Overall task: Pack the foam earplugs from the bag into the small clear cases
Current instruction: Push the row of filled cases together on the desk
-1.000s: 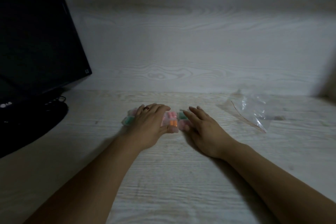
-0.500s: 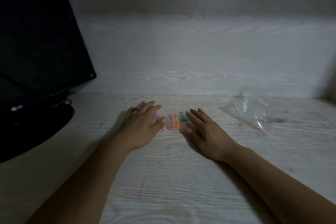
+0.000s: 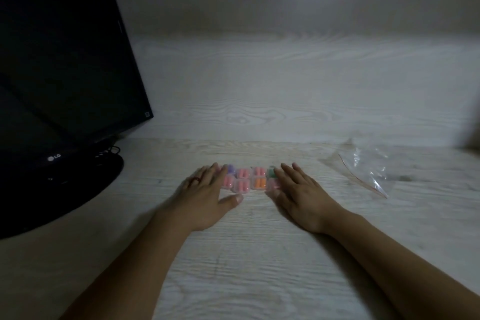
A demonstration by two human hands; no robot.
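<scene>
Several small clear cases [image 3: 244, 181] lie side by side in two rows on the pale wooden desk [image 3: 259, 254], each with coloured foam earplugs inside: pink, orange, purple and green. My left hand [image 3: 205, 196] lies flat with straight fingers against the left end of the rows, a ring on one finger. My right hand [image 3: 298, 193] lies flat against the right end, its fingers partly covering the green and a pink case. The clear plastic bag [image 3: 368, 166] lies crumpled to the right, apart from both hands.
A black monitor [image 3: 65, 80] on a round black base [image 3: 78, 189] fills the left side, with cables behind it. A pale wood-grain back wall [image 3: 285, 96] stands right behind the desk.
My left hand has slid off the cases to their left end, uncovering them. The cases now sit in a tidy block between both hands. The view has tilted down a little.
</scene>
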